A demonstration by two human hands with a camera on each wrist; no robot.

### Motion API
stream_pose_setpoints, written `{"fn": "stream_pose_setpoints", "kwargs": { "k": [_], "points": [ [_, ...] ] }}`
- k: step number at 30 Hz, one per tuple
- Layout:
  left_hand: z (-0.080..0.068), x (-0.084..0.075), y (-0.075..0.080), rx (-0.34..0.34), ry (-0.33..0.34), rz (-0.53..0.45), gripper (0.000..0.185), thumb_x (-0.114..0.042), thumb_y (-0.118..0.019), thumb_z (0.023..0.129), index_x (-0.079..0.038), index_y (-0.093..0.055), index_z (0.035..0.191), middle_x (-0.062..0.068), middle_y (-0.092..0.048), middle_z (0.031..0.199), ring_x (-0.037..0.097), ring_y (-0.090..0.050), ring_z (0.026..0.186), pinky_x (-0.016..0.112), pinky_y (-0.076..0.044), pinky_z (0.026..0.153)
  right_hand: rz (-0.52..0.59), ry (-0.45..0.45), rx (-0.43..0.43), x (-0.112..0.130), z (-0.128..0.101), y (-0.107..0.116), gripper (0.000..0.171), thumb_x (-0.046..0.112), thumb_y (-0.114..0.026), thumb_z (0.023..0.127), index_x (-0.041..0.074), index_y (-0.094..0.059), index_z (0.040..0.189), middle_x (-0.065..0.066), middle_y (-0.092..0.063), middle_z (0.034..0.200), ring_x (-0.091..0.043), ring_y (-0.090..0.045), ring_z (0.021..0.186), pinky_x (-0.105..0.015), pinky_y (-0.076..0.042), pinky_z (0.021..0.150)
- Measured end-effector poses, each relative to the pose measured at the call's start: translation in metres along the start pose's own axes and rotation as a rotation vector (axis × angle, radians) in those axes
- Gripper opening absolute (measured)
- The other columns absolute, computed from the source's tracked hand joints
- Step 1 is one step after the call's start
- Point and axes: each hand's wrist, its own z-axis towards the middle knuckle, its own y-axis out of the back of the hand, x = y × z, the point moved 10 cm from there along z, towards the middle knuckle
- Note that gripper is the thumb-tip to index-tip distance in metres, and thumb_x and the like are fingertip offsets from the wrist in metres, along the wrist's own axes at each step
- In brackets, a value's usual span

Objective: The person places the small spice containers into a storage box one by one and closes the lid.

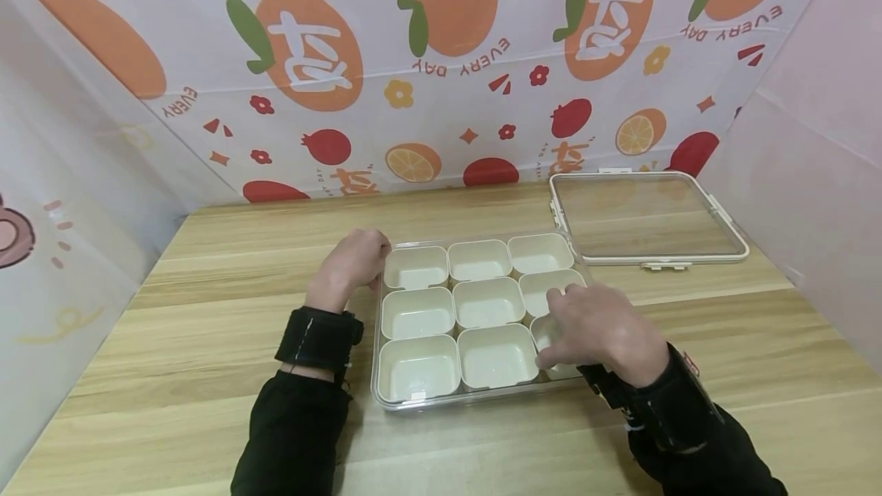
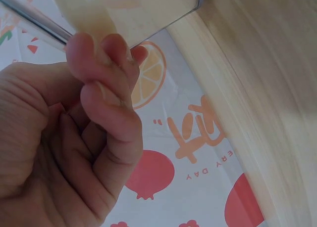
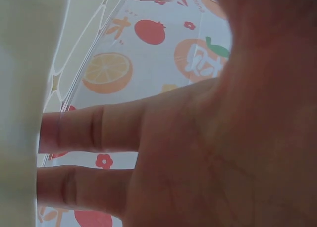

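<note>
A clear tray [image 1: 376, 362] lies on the wooden table [image 1: 227, 289] with several cream cups in a three-by-three grid. My left hand [image 1: 375, 255] holds the tray's far-left corner. In the left wrist view its curled fingers [image 2: 106, 73] sit against the clear rim [image 2: 29, 19]. My right hand [image 1: 547, 327] lies over the front-right cup [image 1: 546, 334], thumb at its near-left edge and fingers across the top. In the right wrist view two straight fingers [image 3: 99, 130] end behind a cream cup wall [image 3: 20, 113]. The other cups, such as the front-left one [image 1: 418, 367], look empty.
The tray's clear lid [image 1: 644, 217] lies flat at the table's back right, touching the tray's far-right corner. A fruit-printed cloth [image 1: 441, 60] hangs behind, with pale walls left and right. Bare wood shows to the left of the tray and in front of it.
</note>
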Motion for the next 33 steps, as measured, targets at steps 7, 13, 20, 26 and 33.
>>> {"fn": "stream_pose_setpoints", "kwargs": {
  "k": [7,13,20,26,33],
  "points": [
    [-0.001,0.0,0.001,0.001,-0.004,0.012,0.034,0.009,-0.042,0.097,0.0,-0.064,0.072,0.005,-0.054,0.052,0.016,-0.052,0.047,0.028,-0.034,0.051,-0.006,-0.018,-0.049,0.003,0.0,0.003,0.045,0.044,-0.076,0.078,0.004,-0.058,0.089,-0.005,-0.056,0.077,-0.021,-0.054,0.069,-0.043,-0.051,0.059],
    [-0.003,0.0,0.002,0.003,-0.009,0.014,0.037,0.008,-0.041,0.097,-0.003,-0.06,0.067,0.005,-0.053,0.05,0.016,-0.05,0.046,0.028,-0.033,0.05,-0.002,0.023,-0.101,0.004,-0.002,0.006,0.024,0.027,-0.071,0.086,0.007,-0.057,0.084,-0.003,-0.055,0.073,-0.02,-0.052,0.063,-0.041,-0.049,0.054],
    [-0.002,0.003,0.001,0.005,0.015,-0.004,0.036,0.008,-0.041,0.097,-0.003,-0.059,0.067,0.005,-0.053,0.05,0.014,-0.049,0.044,0.026,-0.033,0.048,-0.057,0.101,-0.186,0.0,-0.002,0.015,0.015,-0.004,-0.063,0.086,0.01,-0.061,0.08,0.001,-0.053,0.068,-0.016,-0.05,0.058,-0.037,-0.046,0.049],
    [-0.003,0.002,0.0,0.009,0.014,-0.008,0.036,0.008,-0.041,0.098,-0.002,-0.06,0.068,0.005,-0.052,0.05,0.014,-0.048,0.044,0.026,-0.033,0.048,-0.016,0.108,-0.172,-0.003,0.0,0.015,0.029,-0.011,-0.058,0.079,0.015,-0.056,0.067,0.005,-0.05,0.064,-0.014,-0.049,0.057,-0.033,-0.043,0.048],
    [-0.003,0.004,-0.001,0.01,0.016,-0.013,0.036,0.009,-0.041,0.098,-0.002,-0.059,0.068,0.005,-0.052,0.05,0.015,-0.049,0.044,0.026,-0.033,0.048,-0.005,0.122,-0.179,-0.002,0.001,0.016,0.031,-0.011,-0.058,0.074,0.017,-0.054,0.061,0.006,-0.049,0.061,-0.012,-0.046,0.054,-0.031,-0.04,0.047]
  ]
}}
